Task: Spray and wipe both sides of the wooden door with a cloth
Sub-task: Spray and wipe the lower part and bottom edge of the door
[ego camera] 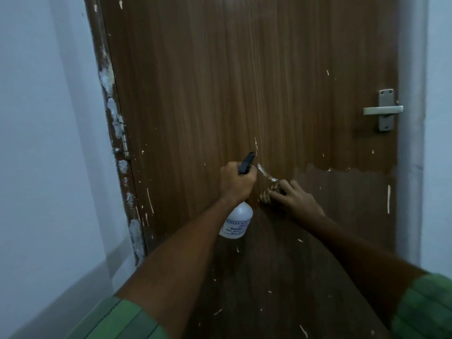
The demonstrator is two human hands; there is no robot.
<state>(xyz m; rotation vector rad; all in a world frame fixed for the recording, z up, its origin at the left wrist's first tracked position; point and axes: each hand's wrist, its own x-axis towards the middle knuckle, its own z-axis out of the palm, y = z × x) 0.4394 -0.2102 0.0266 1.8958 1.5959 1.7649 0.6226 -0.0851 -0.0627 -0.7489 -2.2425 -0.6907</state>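
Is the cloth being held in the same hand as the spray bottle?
No, the left hand grips the spray bottle, while the right hand presses the cloth against the door.

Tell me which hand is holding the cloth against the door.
The right hand: its fingers press the striped cloth on the wooden door. The left hand grips the spray bottle instead.

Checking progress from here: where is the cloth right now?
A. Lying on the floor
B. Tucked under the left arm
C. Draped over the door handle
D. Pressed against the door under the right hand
D: the right hand presses the cloth flat against the door, while the left hand holds the spray bottle.
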